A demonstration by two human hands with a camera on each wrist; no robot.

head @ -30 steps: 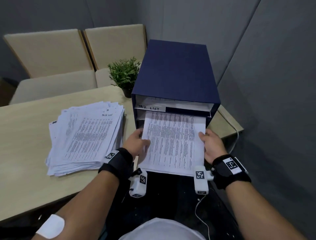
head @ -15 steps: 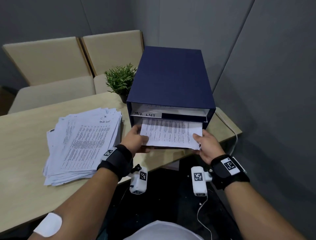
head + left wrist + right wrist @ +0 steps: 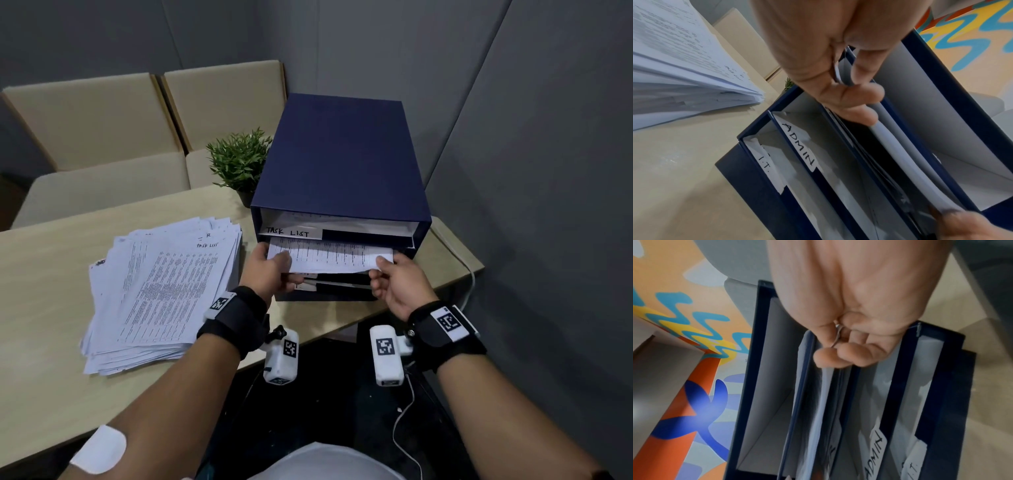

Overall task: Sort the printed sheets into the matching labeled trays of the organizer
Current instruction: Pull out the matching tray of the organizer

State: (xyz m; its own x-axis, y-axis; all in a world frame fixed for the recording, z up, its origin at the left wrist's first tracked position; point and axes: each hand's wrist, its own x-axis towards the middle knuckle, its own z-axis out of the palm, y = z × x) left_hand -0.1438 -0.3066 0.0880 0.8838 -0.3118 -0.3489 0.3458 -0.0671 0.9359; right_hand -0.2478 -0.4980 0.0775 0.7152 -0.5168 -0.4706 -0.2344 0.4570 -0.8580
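A dark blue organizer [image 3: 342, 154] stands on the table [image 3: 41, 274] with stacked trays; the top one is labeled TASK LIST [image 3: 289, 232], lower ones ADMIN [image 3: 799, 149] and I.T. [image 3: 764, 164]. A printed sheet [image 3: 332, 257] lies mostly inside the slot under the TASK LIST label, only its near strip sticking out. My left hand [image 3: 270, 270] pinches its left corner, and my right hand [image 3: 394, 277] pinches its right corner. In the wrist views the sheet edge [image 3: 885, 151] [image 3: 826, 391] runs between thumb and fingers of each hand.
A thick, fanned pile of printed sheets [image 3: 161, 287] lies on the table left of the organizer. A small potted plant [image 3: 239, 164] stands behind it, beside the organizer. Beige seats [image 3: 102, 137] are beyond the table; grey walls close in on the right.
Both hands have pushed the sheet forward into the organizer: a second ago most of it hung out over the table edge, now only a short strip shows.
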